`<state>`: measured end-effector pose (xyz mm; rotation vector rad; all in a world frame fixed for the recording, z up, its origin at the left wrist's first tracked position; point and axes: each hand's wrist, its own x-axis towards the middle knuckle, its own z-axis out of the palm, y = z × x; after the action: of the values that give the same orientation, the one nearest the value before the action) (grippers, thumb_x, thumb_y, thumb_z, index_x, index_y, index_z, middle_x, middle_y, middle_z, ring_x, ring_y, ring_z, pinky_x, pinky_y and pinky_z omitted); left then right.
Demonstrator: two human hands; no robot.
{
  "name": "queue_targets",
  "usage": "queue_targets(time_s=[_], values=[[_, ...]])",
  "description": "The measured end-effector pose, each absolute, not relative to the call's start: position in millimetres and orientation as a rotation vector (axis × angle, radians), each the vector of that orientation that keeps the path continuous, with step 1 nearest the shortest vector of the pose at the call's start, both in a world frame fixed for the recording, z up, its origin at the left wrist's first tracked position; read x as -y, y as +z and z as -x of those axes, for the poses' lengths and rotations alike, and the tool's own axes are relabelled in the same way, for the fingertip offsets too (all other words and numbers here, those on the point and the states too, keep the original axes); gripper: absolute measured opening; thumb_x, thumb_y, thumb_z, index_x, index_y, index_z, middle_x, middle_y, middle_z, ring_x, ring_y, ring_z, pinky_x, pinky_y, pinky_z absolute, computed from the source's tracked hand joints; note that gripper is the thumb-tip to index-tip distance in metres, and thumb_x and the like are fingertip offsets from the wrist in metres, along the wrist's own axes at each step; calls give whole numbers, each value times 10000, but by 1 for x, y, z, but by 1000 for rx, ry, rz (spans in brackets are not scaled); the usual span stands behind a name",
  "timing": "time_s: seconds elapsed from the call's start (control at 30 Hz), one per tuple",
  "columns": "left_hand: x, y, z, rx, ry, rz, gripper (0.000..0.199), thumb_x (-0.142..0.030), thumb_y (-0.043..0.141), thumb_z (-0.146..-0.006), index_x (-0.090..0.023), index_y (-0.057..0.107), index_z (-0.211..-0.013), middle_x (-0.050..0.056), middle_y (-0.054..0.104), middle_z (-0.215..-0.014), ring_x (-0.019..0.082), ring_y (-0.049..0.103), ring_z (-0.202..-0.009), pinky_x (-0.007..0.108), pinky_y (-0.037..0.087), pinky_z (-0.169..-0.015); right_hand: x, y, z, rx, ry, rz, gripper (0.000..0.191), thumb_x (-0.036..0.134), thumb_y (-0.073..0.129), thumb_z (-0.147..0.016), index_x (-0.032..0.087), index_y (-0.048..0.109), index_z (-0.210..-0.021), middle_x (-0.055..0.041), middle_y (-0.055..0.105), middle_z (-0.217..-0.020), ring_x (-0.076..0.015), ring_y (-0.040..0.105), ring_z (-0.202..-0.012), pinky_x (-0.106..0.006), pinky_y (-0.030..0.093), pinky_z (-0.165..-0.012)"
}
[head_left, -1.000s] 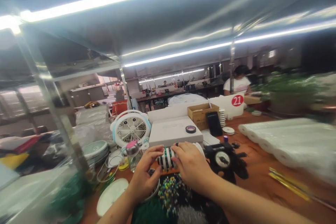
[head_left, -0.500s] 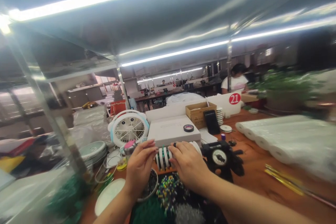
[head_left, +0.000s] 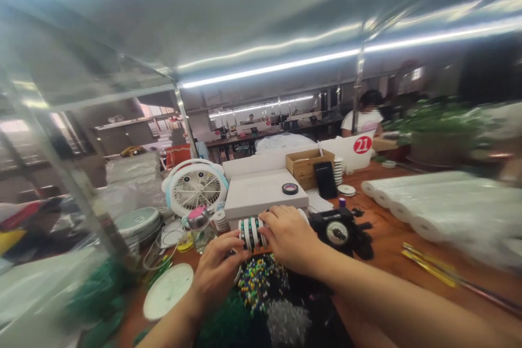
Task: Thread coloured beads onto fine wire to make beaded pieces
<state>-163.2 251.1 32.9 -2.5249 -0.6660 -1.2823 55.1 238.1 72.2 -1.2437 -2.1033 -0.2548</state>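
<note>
A short row of white spools (head_left: pixel 249 234) wound with green is held up over the near part of the table. My right hand (head_left: pixel 291 236) is closed around its right side, the fingers bent over the top. At the left end, the fingers of my left hand (head_left: pixel 218 269) are pinched against the outermost spool; any fine strand between them is too small to make out. Below, a pile of multicoloured bead-like pieces (head_left: pixel 256 284), a heap of small clear pieces (head_left: pixel 288 322) and a green heap (head_left: pixel 228 318) lie on a black mat (head_left: pixel 326 321).
A white box (head_left: pixel 261 190) bearing a tape roll (head_left: pixel 290 188) stands behind my hands. Left are a fan (head_left: pixel 198 187), a glass jar (head_left: pixel 202 234) and a white lid (head_left: pixel 169 291). Right are a black device with a dial (head_left: pixel 337 232), plastic rolls (head_left: pixel 424 201) and yellow-handled tools (head_left: pixel 428 266).
My left hand has lowered from the upper left side of the spools to their lower left edge. My right hand keeps its hold. The view has shifted slightly.
</note>
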Motion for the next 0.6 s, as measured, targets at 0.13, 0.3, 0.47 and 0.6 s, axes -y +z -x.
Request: queue_targets(time_s=[0.13,0.3,0.47,0.6], values=[[-262,34,161,709,-1328,2537,219,-158,581,-817,-298,674,-957,34,614,-1103,223,567,-1094,391,506,-916,-246,86,-54,2189,-183,1375,289,280,397,-919,150,648,-863,-98,664,-823,-219,588,-765,-325,395,-674],[-254,28,165,565,-1139,2519,293,-127,641,-773,-281,647,-1022,30,649,-1045,214,567,-1094,348,505,-906,-237,56,-51,2031,-386,1218,229,226,440,-894,137,616,-1010,-121,635,-946,-257,555,-875,-381,416,-771],[-237,23,171,433,-871,2422,260,-128,636,-776,-271,656,-992,9,684,-967,200,573,-1085,319,476,-926,-226,17,-52,1892,-547,981,291,174,460,-895,125,523,-1175,-138,581,-1096,-262,485,-1058,-408,379,-914],[-234,23,174,483,-866,2400,267,-145,648,-770,-283,664,-998,7,685,-978,198,569,-1085,308,465,-935,-227,12,-54,1892,-563,950,315,161,489,-882,119,503,-1194,-136,571,-1108,-263,471,-1081,-408,374,-928]])
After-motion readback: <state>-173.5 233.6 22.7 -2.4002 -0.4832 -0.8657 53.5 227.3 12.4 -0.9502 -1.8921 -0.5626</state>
